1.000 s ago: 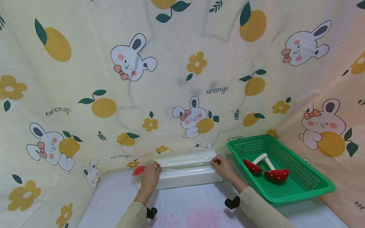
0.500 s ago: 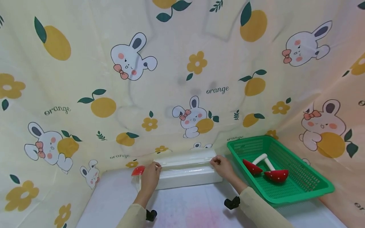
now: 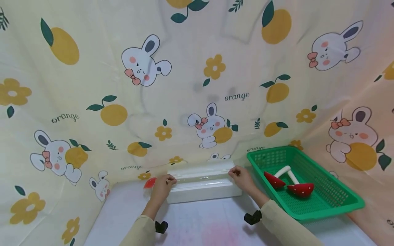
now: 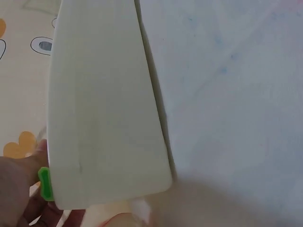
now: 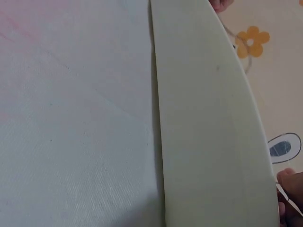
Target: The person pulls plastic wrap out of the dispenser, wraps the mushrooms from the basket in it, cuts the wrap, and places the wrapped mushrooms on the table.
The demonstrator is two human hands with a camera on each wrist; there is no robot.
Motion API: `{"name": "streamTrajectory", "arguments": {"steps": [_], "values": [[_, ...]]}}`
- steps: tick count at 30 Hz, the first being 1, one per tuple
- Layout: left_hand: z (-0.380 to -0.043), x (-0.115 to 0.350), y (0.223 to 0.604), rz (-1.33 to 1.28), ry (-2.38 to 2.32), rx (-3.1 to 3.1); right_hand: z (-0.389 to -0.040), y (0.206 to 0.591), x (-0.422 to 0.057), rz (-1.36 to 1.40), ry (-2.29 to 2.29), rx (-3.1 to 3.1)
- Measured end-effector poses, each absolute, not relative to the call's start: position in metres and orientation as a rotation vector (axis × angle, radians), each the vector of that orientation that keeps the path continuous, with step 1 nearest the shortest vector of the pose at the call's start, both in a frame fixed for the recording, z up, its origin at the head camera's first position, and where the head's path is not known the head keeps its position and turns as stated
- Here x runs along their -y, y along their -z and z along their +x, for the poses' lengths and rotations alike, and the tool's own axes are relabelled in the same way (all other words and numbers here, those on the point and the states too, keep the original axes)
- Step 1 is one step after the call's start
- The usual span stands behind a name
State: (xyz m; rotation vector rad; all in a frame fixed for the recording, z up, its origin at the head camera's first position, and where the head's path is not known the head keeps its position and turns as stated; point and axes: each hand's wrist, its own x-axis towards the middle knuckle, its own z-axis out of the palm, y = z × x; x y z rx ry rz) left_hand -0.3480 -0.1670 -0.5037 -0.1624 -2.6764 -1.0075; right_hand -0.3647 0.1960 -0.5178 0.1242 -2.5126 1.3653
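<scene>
My left hand (image 3: 161, 188) and right hand (image 3: 244, 179) both pinch the clear film (image 3: 204, 177), so I'd lift evenly off the white dispenser box (image 3: 204, 194) between them.

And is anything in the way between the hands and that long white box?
No, nothing I can see. The left hand and right hand are already at the ends of the long white box, seeming to pinch clear film. The green basket sits off to the right, not between them.
</scene>
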Motion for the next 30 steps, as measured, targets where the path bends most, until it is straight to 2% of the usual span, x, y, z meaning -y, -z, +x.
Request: {"name": "streamTrajectory", "arguments": {"steps": [12, 23, 30], "values": [[-0.349, 0.162, 0.492, -0.06, 1.002, 2.699, -0.362, 0.51, -0.196, 0.138, -1.307, 2.451], [-0.351, 0.164, 0.48, -0.165, 1.02, 2.611, -0.364, 0.498, -0.195, 0.119, -1.323, 2.392], [-0.351, 0.165, 0.475, -0.158, 1.087, 2.589, -0.365, 0.495, -0.196, 0.219, -1.307, 2.281]]}}
